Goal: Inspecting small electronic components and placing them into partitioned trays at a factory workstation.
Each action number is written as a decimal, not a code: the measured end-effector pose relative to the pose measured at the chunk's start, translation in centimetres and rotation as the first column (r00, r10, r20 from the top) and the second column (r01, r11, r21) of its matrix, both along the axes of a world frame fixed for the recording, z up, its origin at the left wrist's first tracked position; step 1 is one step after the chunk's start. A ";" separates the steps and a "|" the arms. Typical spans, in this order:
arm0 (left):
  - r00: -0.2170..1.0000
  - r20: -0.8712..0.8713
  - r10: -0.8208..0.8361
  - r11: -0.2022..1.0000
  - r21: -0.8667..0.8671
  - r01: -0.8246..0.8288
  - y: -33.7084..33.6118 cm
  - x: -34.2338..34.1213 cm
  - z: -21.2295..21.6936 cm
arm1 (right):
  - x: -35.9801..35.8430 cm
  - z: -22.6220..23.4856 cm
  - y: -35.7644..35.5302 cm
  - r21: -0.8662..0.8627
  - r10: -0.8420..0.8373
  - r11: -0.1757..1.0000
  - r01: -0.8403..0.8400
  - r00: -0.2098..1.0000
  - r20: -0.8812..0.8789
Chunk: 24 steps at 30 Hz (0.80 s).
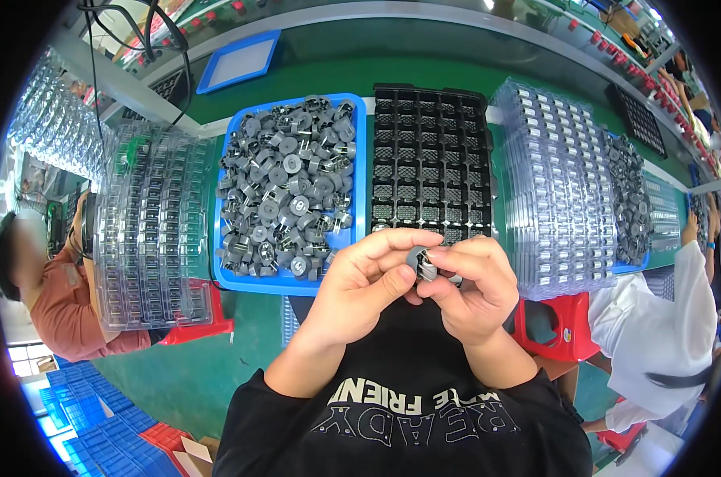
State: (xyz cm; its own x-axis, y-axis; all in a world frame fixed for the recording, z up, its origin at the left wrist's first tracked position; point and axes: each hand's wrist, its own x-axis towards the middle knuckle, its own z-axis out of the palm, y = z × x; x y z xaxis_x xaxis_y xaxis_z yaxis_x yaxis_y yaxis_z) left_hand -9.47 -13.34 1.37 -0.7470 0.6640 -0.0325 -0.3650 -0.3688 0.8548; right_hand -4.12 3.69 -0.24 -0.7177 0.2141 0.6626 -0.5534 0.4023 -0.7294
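Observation:
In front of my chest, both hands hold a small round grey plug part with metal pins [417, 257]. My left hand [368, 278] pinches it between thumb and fingers from the left. The thumb and fingers of my right hand [479, 286] close on its pin side. My fingers partly cover the part, and a bit of grey shows beneath the right fingertips. Just beyond my hands lies a black pocketed tray [430, 151]. To its left stands a blue bin [360, 175] heaped with similar grey plug parts [285, 187].
Stacked clear plastic trays rise at the right [555, 191] and the left [150, 230]. An empty-looking blue tray [237, 62] lies farther back. Co-workers sit at the left [78, 294] and right [654, 334]. Red stools [563, 330] stand beside the bench.

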 end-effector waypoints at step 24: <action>0.985 -0.115 0.125 0.986 -0.095 -0.137 -0.7 1.8 -1.3 | 1.0 -0.8 -1.3 -0.077 0.000 0.997 0.009 0.992 0.127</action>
State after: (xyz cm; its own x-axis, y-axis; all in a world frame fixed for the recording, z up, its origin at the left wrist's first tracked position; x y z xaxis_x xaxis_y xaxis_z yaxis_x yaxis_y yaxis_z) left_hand -7.65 -14.04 0.03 -0.8302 0.5574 -0.0097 -0.2227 -0.3157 0.9224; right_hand -3.12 2.37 -1.02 -0.7938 0.2645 0.5476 -0.4527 0.3445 -0.8225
